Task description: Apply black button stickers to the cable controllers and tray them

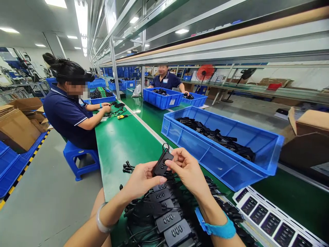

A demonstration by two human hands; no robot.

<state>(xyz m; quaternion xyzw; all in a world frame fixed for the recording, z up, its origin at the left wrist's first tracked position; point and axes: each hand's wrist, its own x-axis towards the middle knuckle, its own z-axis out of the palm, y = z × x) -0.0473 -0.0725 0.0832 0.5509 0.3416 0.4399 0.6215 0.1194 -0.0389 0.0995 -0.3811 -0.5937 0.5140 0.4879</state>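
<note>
Cabled modules [168,221] lie heaped on the workbench [120,154] before me, a plastic crate [226,168] to their right.

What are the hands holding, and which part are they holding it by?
A flat black plastic box, pinched at its two long sides by the left hand and right hand.

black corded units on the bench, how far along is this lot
Possibly done: a black pile sits in the blue crate, though it's unclear whether it's the same units. In hand: one unit, held by the left hand and right hand. Left: the heap of corded units on the green bench.
</note>
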